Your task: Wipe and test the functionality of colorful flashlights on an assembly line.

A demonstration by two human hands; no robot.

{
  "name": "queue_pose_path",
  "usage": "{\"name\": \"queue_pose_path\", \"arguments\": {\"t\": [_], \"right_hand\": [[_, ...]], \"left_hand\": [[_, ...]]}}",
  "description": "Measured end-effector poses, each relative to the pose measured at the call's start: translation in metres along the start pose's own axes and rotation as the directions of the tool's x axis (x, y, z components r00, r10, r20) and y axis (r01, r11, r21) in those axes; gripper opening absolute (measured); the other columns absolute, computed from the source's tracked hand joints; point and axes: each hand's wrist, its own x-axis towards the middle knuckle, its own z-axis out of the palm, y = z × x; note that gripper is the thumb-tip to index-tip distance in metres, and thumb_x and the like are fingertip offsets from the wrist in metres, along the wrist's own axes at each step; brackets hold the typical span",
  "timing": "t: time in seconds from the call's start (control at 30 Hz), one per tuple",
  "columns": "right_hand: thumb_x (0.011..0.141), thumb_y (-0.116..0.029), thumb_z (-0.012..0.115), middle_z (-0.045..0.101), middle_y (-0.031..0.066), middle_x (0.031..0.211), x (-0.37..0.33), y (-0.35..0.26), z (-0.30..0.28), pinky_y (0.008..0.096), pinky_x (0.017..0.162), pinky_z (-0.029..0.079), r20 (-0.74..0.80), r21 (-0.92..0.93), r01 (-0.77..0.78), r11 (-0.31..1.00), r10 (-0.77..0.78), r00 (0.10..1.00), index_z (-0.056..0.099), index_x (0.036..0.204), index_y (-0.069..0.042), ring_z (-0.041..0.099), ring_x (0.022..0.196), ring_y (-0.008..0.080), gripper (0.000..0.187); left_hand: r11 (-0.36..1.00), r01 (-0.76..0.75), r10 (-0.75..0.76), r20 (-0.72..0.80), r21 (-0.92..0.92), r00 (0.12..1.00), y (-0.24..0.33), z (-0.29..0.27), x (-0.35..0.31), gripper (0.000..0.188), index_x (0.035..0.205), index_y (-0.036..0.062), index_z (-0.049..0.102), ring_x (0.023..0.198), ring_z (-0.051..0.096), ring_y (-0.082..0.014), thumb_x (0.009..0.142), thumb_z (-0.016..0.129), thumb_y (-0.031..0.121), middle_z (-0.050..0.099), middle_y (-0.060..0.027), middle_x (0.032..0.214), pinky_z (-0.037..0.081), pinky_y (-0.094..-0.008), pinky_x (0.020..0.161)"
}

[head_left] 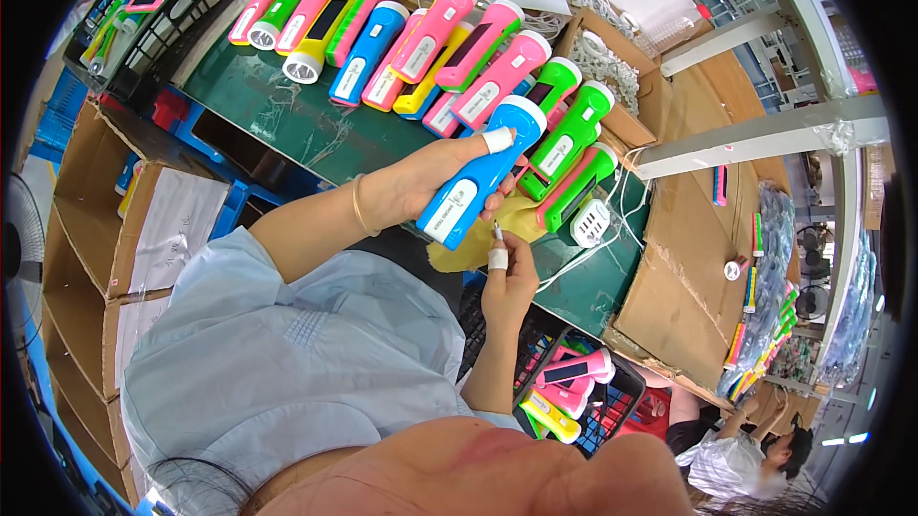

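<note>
A blue flashlight (483, 176) with a white head ring and a pale label lies slanted in my left hand (428, 172), which is closed around it. White tape wraps the thumb of that hand. Just below the flashlight, my right hand (511, 282) is closed in a pinch, with tape on one finger. A small slim thing with a pale tip (497, 231) sticks up from its fingers; its kind is too small to make out. Behind my hands lie a yellow cloth or sheet (521, 221) and a green flashlight (566, 143).
Several pink, green, yellow and blue flashlights (449, 33) cover the green tabletop (251, 100). A white power socket (590, 223) with cords sits at the right. Crates (206, 0) of flashlights stand far left and below. Cardboard dividers (91, 219) are at left; another person (736, 459) sits lower right.
</note>
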Motion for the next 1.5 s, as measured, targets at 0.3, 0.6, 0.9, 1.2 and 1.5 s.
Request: {"name": "queue_pose_path", "arguments": {"t": [0.3,0.6,0.9,1.2,1.5], "right_hand": [[0.086,-0.004,0.051,0.059,0.0044,0.084,-0.01,0.006,-0.002,0.022,0.067,0.043,0.086,0.091,-0.117,0.989,0.109,0.99,0.056,0.101,0.004,0.052,0.075,0.0085,0.017],[0.085,-0.004,0.053,0.059,0.0069,0.08,-0.013,0.013,0.003,0.0214,0.064,0.043,0.048,0.17,-0.098,0.981,0.091,0.995,0.056,0.1,0.004,0.053,0.07,0.0091,0.018],[0.089,-0.008,0.048,0.063,0.0089,0.1,-0.011,0.011,-0.004,0.0237,0.078,0.042,0.108,0.159,-0.103,0.982,0.086,0.99,0.055,0.106,0.004,0.053,0.089,0.0114,0.022],[0.084,-0.008,0.059,0.062,0.0086,0.091,0.021,0.006,-0.017,0.0195,0.056,0.039,0.173,0.458,-0.238,0.857,0.177,0.969,0.061,0.1,0.005,0.048,0.062,0.0079,0.021],[0.078,-0.001,0.064,0.06,0.0046,0.087,0.043,-0.014,-0.007,0.0208,0.069,0.043,0.081,0.579,-0.121,0.806,0.09,0.993,0.062,0.092,0.003,0.054,0.076,0.0093,0.014]], "left_hand": [[1.0,0.0,0.0,-0.084,0.003,0.996,-0.005,0.004,0.009,0.033,0.102,0.0023,0.051,0.062,0.058,-0.0192,0.086,0.053,0.031,0.058,-0.0091,0.082,0.05,-0.0309,0.056],[0.959,-0.213,0.222,-0.028,0.189,0.975,-0.003,0.019,0.003,0.025,0.096,0.0023,0.048,0.062,0.058,-0.017,0.083,0.058,0.021,0.056,-0.0076,0.079,0.05,-0.0287,0.056],[0.98,-0.112,0.147,-0.227,0.162,0.963,-0.003,0.006,0.016,0.025,0.095,0.0024,0.053,0.059,0.059,-0.0198,0.086,0.049,0.026,0.06,-0.011,0.076,0.051,-0.0303,0.054],[-0.385,-0.081,0.814,0.38,0.919,0.44,0.032,0.025,0.006,0.089,0.118,-0.0168,0.023,0.087,0.059,-0.0356,0.07,0.071,0.041,0.052,-0.0283,0.089,0.049,-0.0356,0.066],[0.716,-0.393,0.459,0.035,0.578,0.888,0.043,-0.017,0.028,0.058,0.115,-0.0067,0.043,0.077,0.057,-0.0211,0.08,0.064,0.034,0.056,-0.0133,0.092,0.051,-0.0337,0.067]]}}
